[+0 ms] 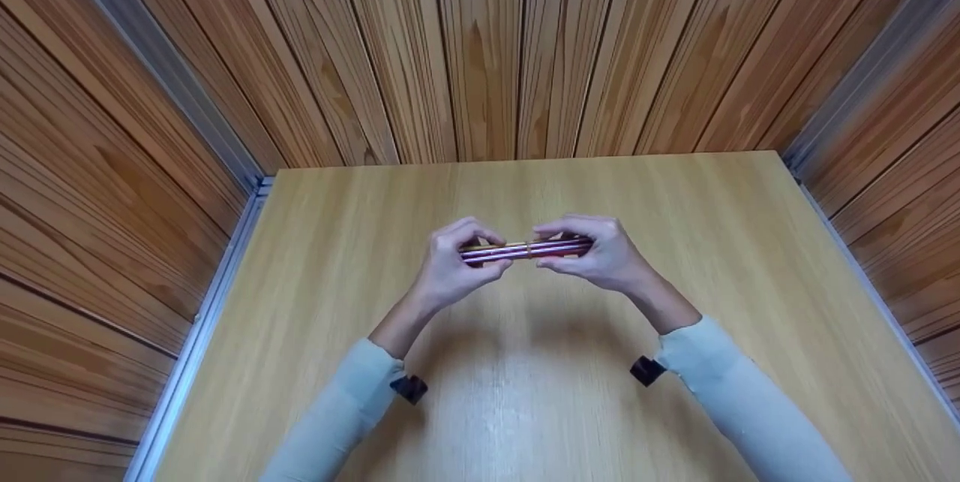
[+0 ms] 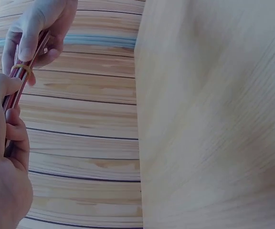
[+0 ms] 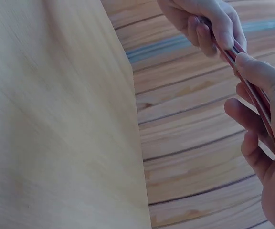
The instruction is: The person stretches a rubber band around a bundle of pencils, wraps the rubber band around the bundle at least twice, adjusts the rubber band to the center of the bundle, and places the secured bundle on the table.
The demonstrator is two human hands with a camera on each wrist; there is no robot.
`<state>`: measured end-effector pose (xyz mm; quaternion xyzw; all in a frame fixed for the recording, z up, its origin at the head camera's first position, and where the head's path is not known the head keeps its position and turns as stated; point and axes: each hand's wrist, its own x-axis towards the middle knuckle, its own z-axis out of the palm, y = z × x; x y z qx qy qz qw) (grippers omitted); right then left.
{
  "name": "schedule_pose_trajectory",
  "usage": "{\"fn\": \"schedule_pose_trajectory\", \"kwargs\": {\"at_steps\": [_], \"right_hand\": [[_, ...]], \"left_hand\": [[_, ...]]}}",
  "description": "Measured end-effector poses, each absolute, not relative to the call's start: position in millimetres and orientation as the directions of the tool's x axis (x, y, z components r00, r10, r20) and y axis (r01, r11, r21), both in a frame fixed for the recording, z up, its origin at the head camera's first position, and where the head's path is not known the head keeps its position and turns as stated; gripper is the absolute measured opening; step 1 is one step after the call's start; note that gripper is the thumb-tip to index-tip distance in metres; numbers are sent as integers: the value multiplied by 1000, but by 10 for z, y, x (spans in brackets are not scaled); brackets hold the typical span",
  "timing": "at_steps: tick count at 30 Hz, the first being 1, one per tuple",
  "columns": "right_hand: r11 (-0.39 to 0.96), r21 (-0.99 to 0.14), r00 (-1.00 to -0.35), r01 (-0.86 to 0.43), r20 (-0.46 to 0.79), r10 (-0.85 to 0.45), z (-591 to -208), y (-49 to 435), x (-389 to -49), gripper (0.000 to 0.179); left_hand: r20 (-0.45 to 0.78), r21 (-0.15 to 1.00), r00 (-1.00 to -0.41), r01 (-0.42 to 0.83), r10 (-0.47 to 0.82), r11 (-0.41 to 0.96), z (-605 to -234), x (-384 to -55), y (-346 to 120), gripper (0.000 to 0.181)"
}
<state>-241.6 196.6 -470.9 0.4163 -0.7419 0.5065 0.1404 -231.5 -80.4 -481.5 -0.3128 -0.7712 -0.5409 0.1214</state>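
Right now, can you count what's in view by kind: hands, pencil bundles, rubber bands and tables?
Hands: 2, the left hand and the right hand, both gripping the bundle
Bundle of pencils: 1, number of pencils too blurred to tell
Rubber band: 1, yellow, around the bundle
Table: 1
Total: 5

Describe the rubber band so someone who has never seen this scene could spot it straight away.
Start at the light wooden table and look above its middle, where the left hand and right hand hold a thin bundle of reddish sticks level between them. The rubber band is the yellowish loop around that bundle near its middle, the only pale ring on the dark sticks.
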Motion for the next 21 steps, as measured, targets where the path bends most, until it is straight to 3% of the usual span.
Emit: {"fn": "schedule_pose_trajectory", "kwargs": {"at_steps": [5,13,21], "right_hand": [[165,-693,-677,-702,577,-456,-4725,2076,-2404,36],[206,-652,-663,-730,602,-445,-4761,2081,-2381,33],[209,-708,-718,-674,562,-411,-4839,1979,-2301,30]], "left_hand": [[517,775,-792,594,324,216,-4833,-2333,-854,20],[500,784,-794,585,345,209,-4804,-2361,-869,20],[536,762,-768,619,352,190,-4806,-2374,-826,16]]}}
